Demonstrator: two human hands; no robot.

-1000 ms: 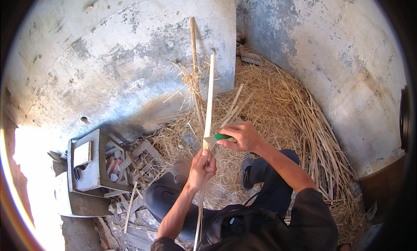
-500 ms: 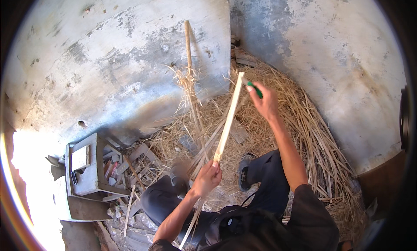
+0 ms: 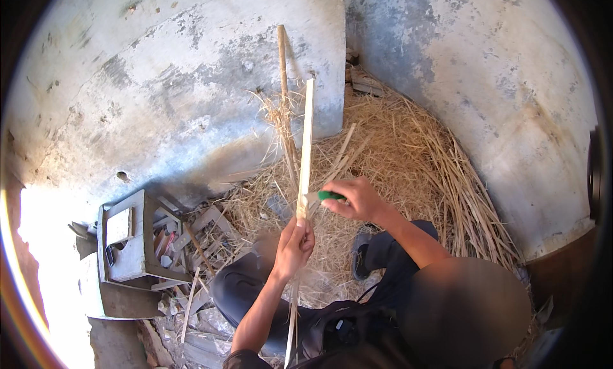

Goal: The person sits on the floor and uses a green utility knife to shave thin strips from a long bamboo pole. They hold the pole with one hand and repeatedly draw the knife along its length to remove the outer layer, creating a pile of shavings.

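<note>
My left hand (image 3: 295,246) is closed around a long pale strip that looks like split bamboo (image 3: 308,132), which stands nearly upright. The strip's lower part runs down past my hand between my legs. In my right hand (image 3: 361,199) is a knife (image 3: 331,195) with a green handle, gripped in bent fingers. Its blade meets the strip just above my left hand, at a darker node. How far the blade bites into the strip is too small to tell.
A brown pole (image 3: 283,69) wrapped in shavings leans on the worn wall (image 3: 191,81). Shavings (image 3: 389,132) and long thin strips (image 3: 466,196) cover the floor. At left, a wooden stool (image 3: 137,235) lies among scraps. My dark-trousered knees (image 3: 236,291) flank the work.
My right hand has drawn the knife from the strip's upper end down towards my left hand. The strip has swung left and stands more upright; my left hand has shifted slightly left.
</note>
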